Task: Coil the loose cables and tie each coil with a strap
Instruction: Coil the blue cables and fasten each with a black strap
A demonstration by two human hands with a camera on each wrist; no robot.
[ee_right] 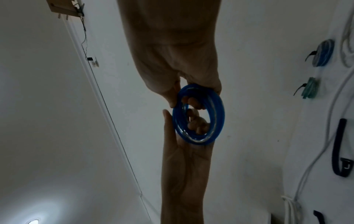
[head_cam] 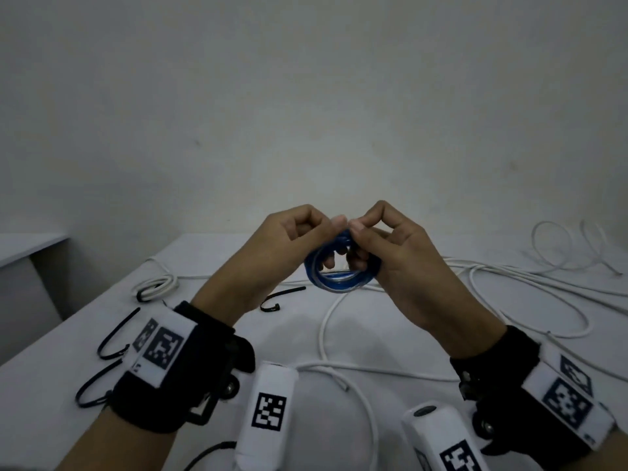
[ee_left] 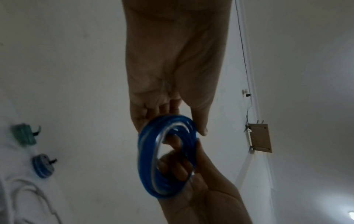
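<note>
A small coil of blue cable [head_cam: 339, 285] is held up above the white table [head_cam: 210, 253], between both hands. My left hand [head_cam: 326, 229] pinches its top left edge, and my right hand [head_cam: 360, 229] pinches its top right, thumbs nearly touching. In the left wrist view the blue coil [ee_left: 145, 159] hangs below my left hand [ee_left: 172, 121], with fingers of the right hand curled through the ring. The right wrist view shows the blue coil [ee_right: 218, 118] under my right hand [ee_right: 191, 94]. No strap is visible on this coil.
Loose white cable [head_cam: 509, 283] sprawls over the right and middle of the table. A tied white coil [head_cam: 156, 287] lies at the left. Black straps [head_cam: 115, 334] [head_cam: 282, 297] lie left and centre. A tied blue coil [ee_right: 323, 53] and a green coil [ee_right: 311, 87] rest farther off.
</note>
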